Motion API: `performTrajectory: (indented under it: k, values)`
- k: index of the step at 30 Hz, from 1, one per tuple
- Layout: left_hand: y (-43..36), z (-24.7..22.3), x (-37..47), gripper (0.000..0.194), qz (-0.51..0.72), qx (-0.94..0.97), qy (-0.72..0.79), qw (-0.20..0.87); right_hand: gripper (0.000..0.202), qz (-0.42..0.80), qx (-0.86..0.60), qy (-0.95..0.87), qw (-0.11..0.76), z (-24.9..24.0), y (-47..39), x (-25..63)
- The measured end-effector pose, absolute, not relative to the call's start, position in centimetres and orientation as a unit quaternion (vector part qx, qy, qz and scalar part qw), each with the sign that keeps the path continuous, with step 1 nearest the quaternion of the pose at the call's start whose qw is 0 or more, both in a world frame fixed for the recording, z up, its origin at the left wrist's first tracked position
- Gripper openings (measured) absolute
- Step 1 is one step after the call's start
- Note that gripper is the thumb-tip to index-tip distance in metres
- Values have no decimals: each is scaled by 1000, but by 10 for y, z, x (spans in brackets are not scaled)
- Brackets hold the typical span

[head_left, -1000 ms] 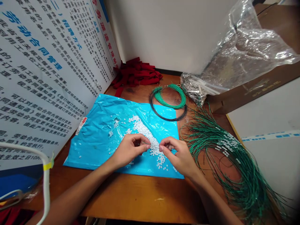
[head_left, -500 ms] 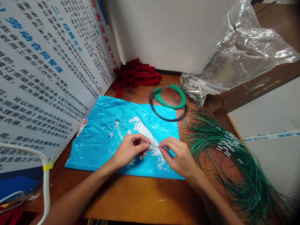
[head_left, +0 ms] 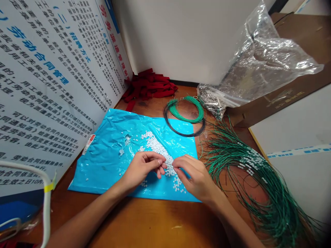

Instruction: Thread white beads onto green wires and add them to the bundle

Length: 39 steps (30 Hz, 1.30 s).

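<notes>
Dark, thin strand [head_left: 169, 164] runs crosswise, dipping slightly rightward; both hands [head_left: 144, 167] pinch it above white pellets [head_left: 157, 146].

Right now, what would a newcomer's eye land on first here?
Most likely the bright blue plastic sheet, spread on the wooden table with small white beads heaped mid-sheet. Next, the big sprawl of green strands to its right, then the red strips piled at the back.

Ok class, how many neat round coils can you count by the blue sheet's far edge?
2: a green coil, and a dark coil that overlaps it and reaches farther over the blue sheet. Others may be hidden beneath.
</notes>
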<state>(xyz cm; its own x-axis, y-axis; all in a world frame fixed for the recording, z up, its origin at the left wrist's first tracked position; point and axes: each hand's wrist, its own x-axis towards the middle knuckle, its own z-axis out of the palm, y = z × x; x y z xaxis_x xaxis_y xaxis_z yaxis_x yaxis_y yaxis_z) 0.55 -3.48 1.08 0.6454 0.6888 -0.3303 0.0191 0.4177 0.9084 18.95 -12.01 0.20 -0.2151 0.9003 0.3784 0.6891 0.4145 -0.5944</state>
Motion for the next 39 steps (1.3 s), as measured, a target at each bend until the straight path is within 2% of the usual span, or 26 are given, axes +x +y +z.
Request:
performTrajectory:
  k: [9, 16, 22, 28, 33, 36, 39]
  values:
    - [-38, 12, 6, 22, 232, 514, 378, 734, 14, 134, -528, -770, 331, -5, -122, 189]
    - [-43, 12, 7, 23, 231, 631, 387, 631, 16, 112, -539, -770, 324, -7, -120, 187]
    - [-44, 11, 6, 21, 215, 668, 380, 603, 15, 100, -534, -769, 337, -5, -120, 187]
    - [-43, 8, 3, 20, 229, 763, 365, 482, 17, 72, -528, -783, 320, -1, -121, 187]
    - [-41, 2, -2, 19, 241, 864, 279, 342, 20, 49, -519, -802, 292, 4, -121, 188]
    - [-40, -3, -4, 20, 247, 897, 242, 276, 19, 27, -520, -815, 254, 7, -121, 192]
    - [-39, -5, -6, 20, 251, 902, 239, 257, 19, 13, -522, -828, 205, 13, -120, 200]
